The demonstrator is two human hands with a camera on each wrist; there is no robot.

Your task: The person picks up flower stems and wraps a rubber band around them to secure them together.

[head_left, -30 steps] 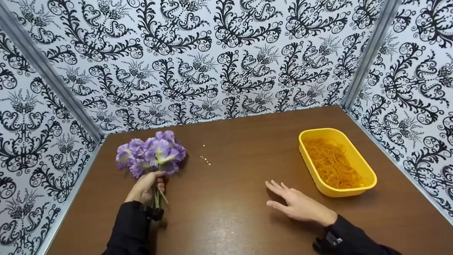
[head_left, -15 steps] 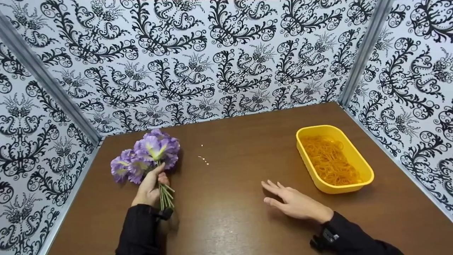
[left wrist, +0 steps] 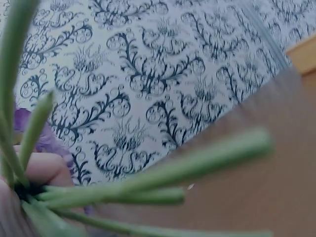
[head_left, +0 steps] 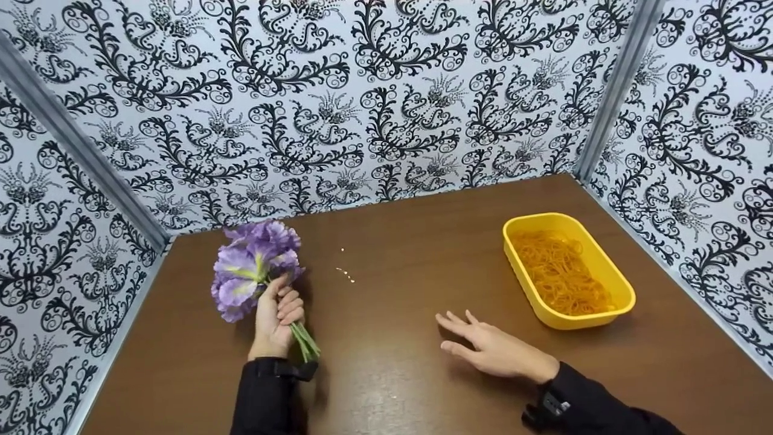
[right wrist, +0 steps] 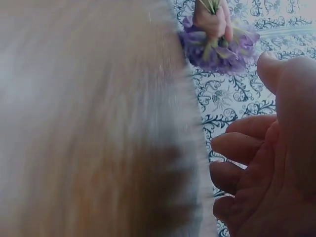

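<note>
On the left of the head view, my left hand (head_left: 278,317) grips the green stems (head_left: 306,343) of a bunch of purple artificial-looking flowers (head_left: 256,260). The blooms fan out beyond the thumb, and the stem ends stick out below the little finger. Close up in the left wrist view, several cut stems (left wrist: 197,165) spread from the fist. My right hand (head_left: 492,349) is held over the table with its fingers spread and holds nothing. In the right wrist view the relaxed fingers (right wrist: 239,148) of that hand show, with the flowers (right wrist: 219,52) behind.
A yellow plastic tub (head_left: 625,308) of tangled orange rubber bands (head_left: 564,278) stands on the brown table (head_left: 392,241), to the right of my right hand. Small pale specks (head_left: 346,275) lie near the table's middle. Patterned panels (head_left: 386,96) wall the back and sides.
The flower bunch has turned in my left hand's grip, its blooms swinging together and its stems tilting to the right. That hand has shifted slightly right. The right hand has barely moved.
</note>
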